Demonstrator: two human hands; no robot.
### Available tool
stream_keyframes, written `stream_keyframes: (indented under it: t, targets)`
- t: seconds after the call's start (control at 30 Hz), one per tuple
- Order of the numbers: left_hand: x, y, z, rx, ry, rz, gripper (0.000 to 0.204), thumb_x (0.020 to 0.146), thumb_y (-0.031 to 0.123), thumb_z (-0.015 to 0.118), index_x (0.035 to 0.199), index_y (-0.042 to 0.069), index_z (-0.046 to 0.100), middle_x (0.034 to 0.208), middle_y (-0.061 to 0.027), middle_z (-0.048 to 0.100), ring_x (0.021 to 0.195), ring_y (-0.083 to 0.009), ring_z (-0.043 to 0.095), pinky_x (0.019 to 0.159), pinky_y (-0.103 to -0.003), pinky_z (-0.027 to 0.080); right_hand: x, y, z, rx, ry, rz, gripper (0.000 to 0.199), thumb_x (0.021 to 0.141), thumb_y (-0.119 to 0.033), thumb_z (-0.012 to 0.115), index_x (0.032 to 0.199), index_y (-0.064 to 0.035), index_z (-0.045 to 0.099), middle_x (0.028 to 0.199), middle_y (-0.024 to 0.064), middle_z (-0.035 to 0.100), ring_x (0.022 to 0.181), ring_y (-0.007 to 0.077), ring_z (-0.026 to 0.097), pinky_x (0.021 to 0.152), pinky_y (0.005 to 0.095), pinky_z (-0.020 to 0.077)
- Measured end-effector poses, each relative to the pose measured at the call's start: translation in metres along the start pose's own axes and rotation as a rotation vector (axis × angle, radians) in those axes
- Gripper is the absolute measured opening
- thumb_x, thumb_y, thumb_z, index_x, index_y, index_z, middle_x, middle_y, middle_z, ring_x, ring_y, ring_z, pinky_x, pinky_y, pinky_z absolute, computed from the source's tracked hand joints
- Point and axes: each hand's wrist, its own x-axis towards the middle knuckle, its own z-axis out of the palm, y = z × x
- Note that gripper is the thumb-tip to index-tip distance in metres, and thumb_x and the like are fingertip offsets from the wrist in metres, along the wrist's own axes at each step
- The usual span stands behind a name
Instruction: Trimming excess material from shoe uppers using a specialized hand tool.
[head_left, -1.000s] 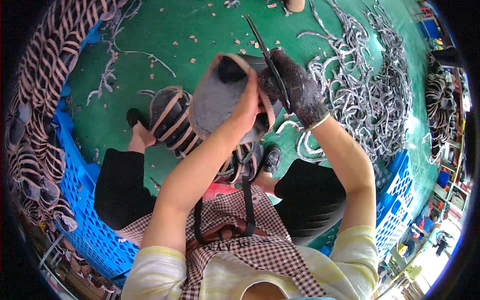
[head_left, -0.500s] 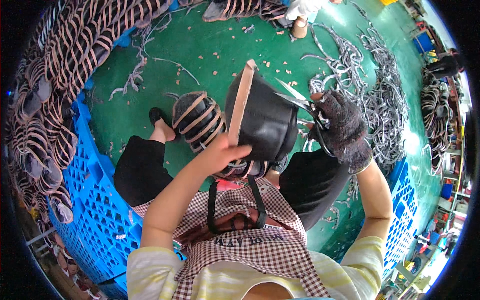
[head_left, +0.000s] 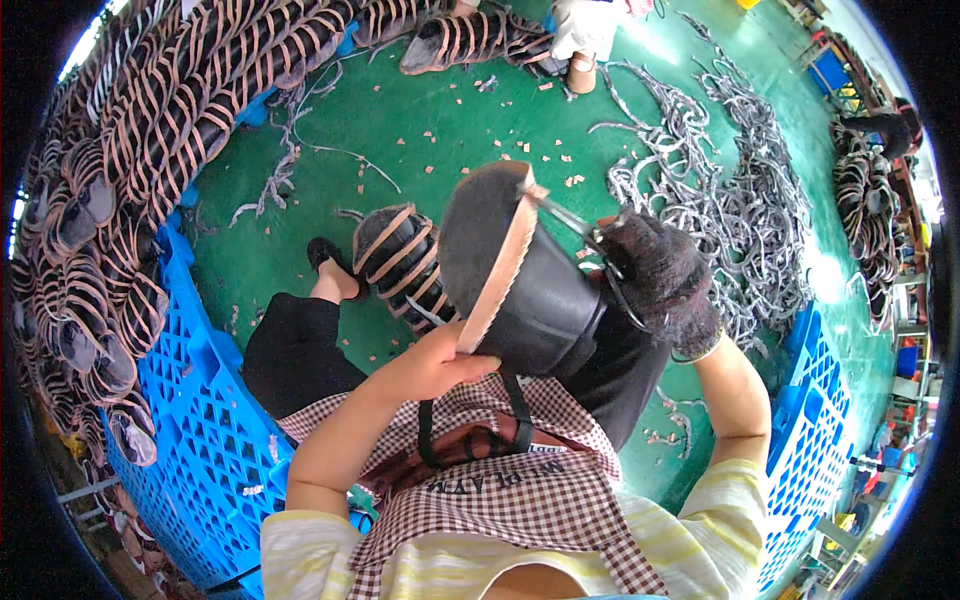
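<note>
Sitting over a green floor (head_left: 440, 120), a person in a checked apron (head_left: 500, 500) works on a shoe.

- Shoe (head_left: 520, 270): dark upper, tan sole edge turned toward the viewer, held up in front of the chest, between the two hands, above the knees.
- Left hand (head_left: 435, 365): bare, below the shoe at its heel end, fingers closed on the lower sole edge.
- Right hand (head_left: 660, 280): in a dark knitted glove, just right of the shoe, closed around scissors (head_left: 580, 228). The blades point left and reach the shoe's upper rim near the toe; whether they are cutting cannot be told.
- Strapped sandal (head_left: 400, 255): dark with tan straps, just left of the shoe, at the person's knee.
- Sandal heap (head_left: 130, 170): many more of the same, piled along the far left.
- Blue crates (head_left: 210, 400): at the person's left; another (head_left: 810, 420) at the right.
- Strip pile (head_left: 740, 190): grey trimmed strips, spread on the floor beyond the right hand.
- Small tan scraps (head_left: 470, 90): scattered over the floor ahead.
</note>
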Motion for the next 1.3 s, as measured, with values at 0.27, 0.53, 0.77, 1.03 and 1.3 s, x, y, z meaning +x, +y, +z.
stream_keyframes:
  t: [0.27,0.53,0.77,1.03,1.3]
  targets:
    - [0.061,0.011,0.038,-0.378,0.21,-0.071,0.013,0.082,0.014,0.063,0.079,0.006,0.053,0.059,0.0058,0.041,0.049,-0.004,0.037,0.044,-0.021,0.028,-0.047,0.016,-0.016,-0.103,0.149,0.43,0.036,0.074,-0.02,0.069,0.102,-0.0038,0.055,0.074,0.011,0.057,0.068,0.0248,0.059,0.061,0.0339,0.0467]
    - [0.119,0.04,0.086,-0.965,0.044,0.178,0.039,0.084,0.01,0.053,0.12,0.004,0.041,0.108,-0.0086,0.055,0.103,-0.0209,0.053,0.088,-0.04,0.044,-0.068,-0.008,-0.001,-0.244,0.473,0.22,0.038,0.068,-0.003,0.061,0.104,-0.007,0.052,0.078,0.014,0.053,0.064,0.0327,0.054,0.054,0.0392,0.0423]
    - [0.112,0.047,0.06,0.956,0.405,0.879,0.025,0.066,0.001,0.067,0.09,0.003,0.06,0.083,-0.0089,0.059,0.076,-0.0274,0.056,0.069,-0.038,0.047,-0.097,0.028,-0.007,-0.166,0.411,0.182,0.038,0.069,-0.004,0.062,0.106,-0.0046,0.054,0.083,0.0133,0.06,0.073,0.033,0.059,0.062,0.0387,0.0457]
    - [0.155,0.012,0.047,0.972,0.121,0.539,0.01,0.07,0.005,0.064,0.074,0.004,0.055,0.074,-0.0071,0.054,0.072,-0.0262,0.055,0.062,-0.037,0.044,-0.11,0.08,0.016,0.338,0.061,0.541,0.044,0.073,-0.01,0.061,0.116,-0.006,0.053,0.078,0.005,0.059,0.072,0.0151,0.056,0.068,0.0279,0.0452]
    - [0.114,-0.009,-0.012,0.759,0.24,0.22,0.008,0.076,0.0,0.062,0.073,0.004,0.055,0.074,-0.0042,0.052,0.064,-0.0153,0.052,0.059,-0.026,0.042,-0.129,0.092,0.043,0.62,0.163,0.555,0.041,0.076,-0.006,0.063,0.115,-0.007,0.051,0.083,-0.0009,0.052,0.075,0.0091,0.049,0.068,0.023,0.0416]
